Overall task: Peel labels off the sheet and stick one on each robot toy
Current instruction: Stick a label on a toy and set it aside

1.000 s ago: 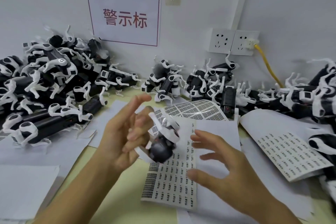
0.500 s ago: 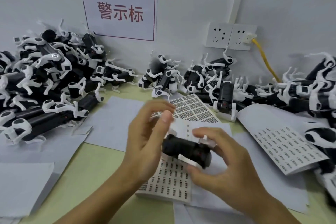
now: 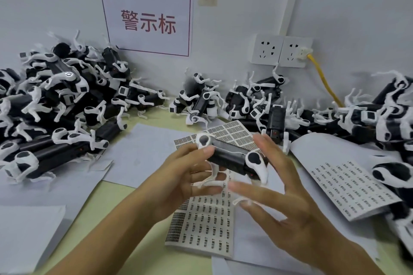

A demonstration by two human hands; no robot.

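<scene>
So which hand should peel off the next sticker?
Probably the right hand: its fingers are spread and mostly free above the label sheet, while the left hand grips the robot toy.

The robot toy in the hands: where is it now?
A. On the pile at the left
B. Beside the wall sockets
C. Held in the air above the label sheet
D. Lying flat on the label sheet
C: the robot toy is lifted between the left hand and right hand, above the label sheet.
</scene>
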